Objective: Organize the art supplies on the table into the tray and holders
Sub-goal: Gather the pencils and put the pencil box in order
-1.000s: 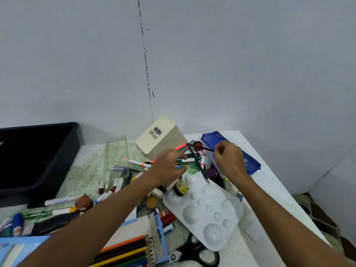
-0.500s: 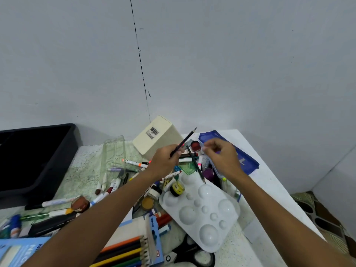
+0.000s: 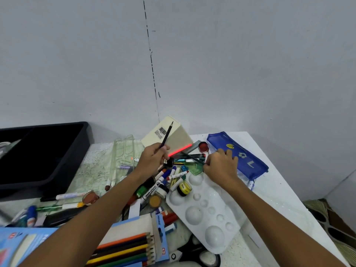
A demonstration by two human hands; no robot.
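**Pencil up in the left hand, right hand down in the pile**

Nearest us, a box of coloured pencils [image 3: 125, 249] lies open at the tabletop's [image 3: 285, 191] front edge, black scissors [image 3: 194, 254] just beside it. Next back, a white palette [image 3: 204, 211] sprawls across the clutter, a yellow paint pot [image 3: 184, 188] resting at its upper left edge, markers [image 3: 165, 178] heaped just left of that.

Now the hands. The left hand [image 3: 153, 158] is clenched round a black pencil [image 3: 166, 136], point tilted up and away, over the pile. The right hand [image 3: 221, 166] is down among the supplies, fingers curled at a dark pencil [image 3: 192, 158] lying by a green ruler [image 3: 196, 168]; whether it actually grips that one, I cannot tell.

Beyond the right hand lies a blue pouch [image 3: 238, 155], a red pot [image 3: 203, 147] near its left end. A cream holder [image 3: 169, 134] is tipped over against the wall, barcode up. Far left, the black tray [image 3: 57, 166] sits well apart from both hands.
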